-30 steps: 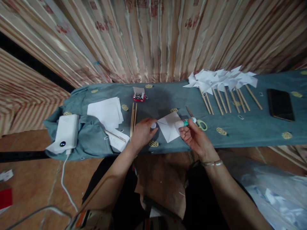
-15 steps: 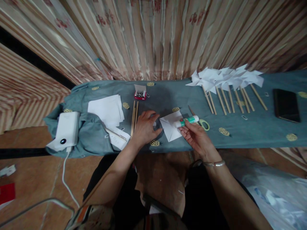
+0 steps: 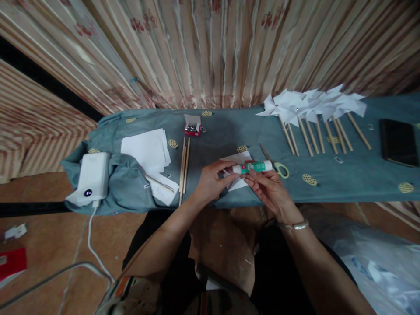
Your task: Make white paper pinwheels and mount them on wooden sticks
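Observation:
A green and white glue stick lies level across my right hand, pinched between thumb and fingers. My left hand closes its thumb and fingers around the white left end of the same glue stick. Whether a separate cap sits in those left fingers, I cannot tell. Beneath both hands is a square of white paper with fold creases, partly covered by them and the glue stick. Scissors with pale green handles rest just beyond my right hand.
Left of my hands lie several wooden sticks, a red box of metal pins, white paper sheets, a pen and a white power bank. Rightward are several paper pinwheels and a dark phone.
My left hand has moved right from the cloth to the left end of the glue stick, its fingers closing there. A small white piece near it is no longer visible on the cloth.

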Demonstrator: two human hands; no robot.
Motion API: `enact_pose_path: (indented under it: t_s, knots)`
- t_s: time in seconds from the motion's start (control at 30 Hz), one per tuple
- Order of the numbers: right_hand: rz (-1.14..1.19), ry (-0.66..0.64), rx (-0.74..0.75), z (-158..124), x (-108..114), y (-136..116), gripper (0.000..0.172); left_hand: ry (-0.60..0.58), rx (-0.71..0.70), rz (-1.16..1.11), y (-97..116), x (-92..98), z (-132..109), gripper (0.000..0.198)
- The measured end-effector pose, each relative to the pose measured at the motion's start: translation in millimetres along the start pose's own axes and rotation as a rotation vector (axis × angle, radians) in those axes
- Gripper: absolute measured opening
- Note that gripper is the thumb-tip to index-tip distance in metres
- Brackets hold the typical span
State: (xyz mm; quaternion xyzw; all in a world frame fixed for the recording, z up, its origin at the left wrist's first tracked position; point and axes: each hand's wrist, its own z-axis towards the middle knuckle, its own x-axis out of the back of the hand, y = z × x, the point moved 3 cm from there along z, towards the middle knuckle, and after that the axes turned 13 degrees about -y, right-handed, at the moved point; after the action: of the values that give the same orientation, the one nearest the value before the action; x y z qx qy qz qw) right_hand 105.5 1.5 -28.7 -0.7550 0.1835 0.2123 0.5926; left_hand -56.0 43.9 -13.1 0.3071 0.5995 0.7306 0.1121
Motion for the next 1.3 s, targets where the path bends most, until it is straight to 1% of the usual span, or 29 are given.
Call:
enact_pose_path:
  t_s: [0.13, 0.3, 0.57, 0.73, 0.8, 0.93, 1.0, 1.1, 1.23, 1.3]
  knots:
    - [-0.045, 0.020, 0.007, -2.5, 5.7, -6.3, 0.029, 0.030, 0.024, -0.025, -1.0, 2.2, -1.3, 0.025]
    - [-0.042, 0.058, 0.018, -6.1, 10.7, -14.1, 0.033, 0.076, -0.004, -0.074, 3.6, 4.2, -3.4, 0.026]
    - [-0.082, 0.098, 0.002, -8.3, 19.4, -7.0, 0.032, 0.149, -0.019, -0.113, 17.5, 0.9, -9.6, 0.023]
    - [-0.124, 0.096, -0.011, -9.2, 20.1, -7.3, 0.034, 0.161, -0.008, -0.150, 15.4, 2.9, -11.9, 0.021]
    - [-0.124, 0.085, -0.006, -9.4, 16.8, -9.2, 0.033, 0.168, 0.017, -0.202, 10.4, 3.2, -11.2, 0.021]
    - [-0.108, 0.061, 0.022, -9.3, 9.1, -14.4, 0.035, 0.173, 0.076, -0.382, -0.4, 1.1, -8.0, 0.026]
    - [-0.134, 0.062, 0.040, -9.3, 7.8, -16.6, 0.033, 0.169, 0.110, -0.456, -2.9, -0.2, -6.4, 0.029]
    - [-0.194, 0.069, 0.065, -9.3, 9.5, -17.4, 0.029, 0.173, 0.148, -0.522, -2.8, -1.0, -4.6, 0.032]
    - [-0.242, 0.071, 0.106, -10.2, 12.4, -16.2, 0.029, 0.235, 0.166, -0.649, -0.6, 0.0, -2.5, 0.036]
    - [-0.259, 0.057, 0.114, -11.1, 11.9, -15.9, 0.030, 0.260, 0.208, -0.750, 0.1, -0.1, -1.9, 0.038]
